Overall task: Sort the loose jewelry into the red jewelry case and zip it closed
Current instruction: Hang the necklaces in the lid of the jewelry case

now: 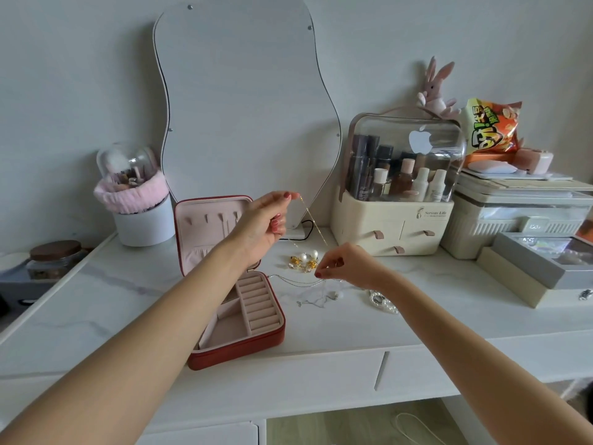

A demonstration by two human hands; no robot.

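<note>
Item: gold chain, stretched taut between both hands above the table, at 2 o'clock from the open red case. Handling advice — keep it taut, carry it toward the lid hooks at 11 o'clock, hang one end first. Left hand: fingertips pinched on the upper end. Right hand: fingertips pinched on the lower end. Earrings, pearls — loose nearby.

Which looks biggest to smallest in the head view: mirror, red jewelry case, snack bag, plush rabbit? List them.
1. mirror
2. red jewelry case
3. snack bag
4. plush rabbit

The case lies nearer the camera, and the bag is partly hidden, so their real sizes stay unsure.
</note>
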